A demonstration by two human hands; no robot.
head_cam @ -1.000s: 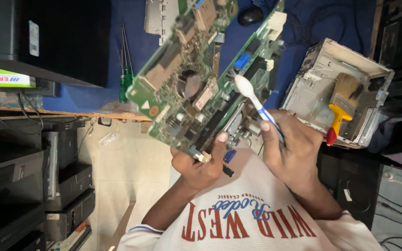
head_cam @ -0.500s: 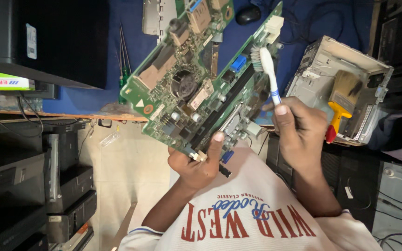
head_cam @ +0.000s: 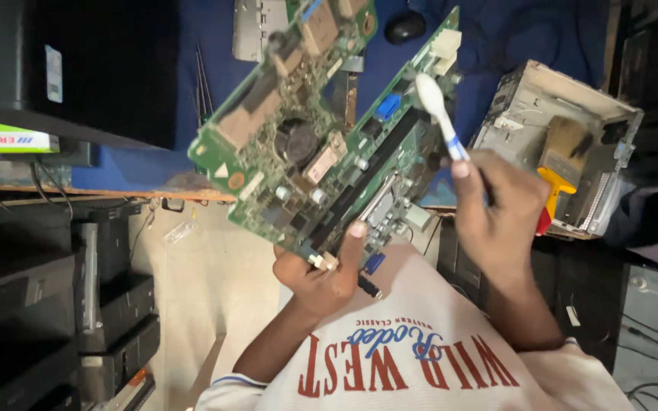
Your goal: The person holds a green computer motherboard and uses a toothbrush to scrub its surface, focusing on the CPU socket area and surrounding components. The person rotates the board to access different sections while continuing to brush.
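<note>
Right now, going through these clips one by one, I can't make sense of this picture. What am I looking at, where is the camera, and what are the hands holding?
There is no machine here: a person works with bare hands, and the one camera sits on their head, looking down, so the shirt shows at the bottom. The left hand grips a green circuit board by its lower edge and holds it up, tilted. The right hand holds a white toothbrush, its head beside the board's right edge; whether it touches, I cannot tell. Behind lies a blue-covered table with a black mouse and an open metal computer case holding a yellow-handled brush. Dark computer cases are stacked at the left.
</note>
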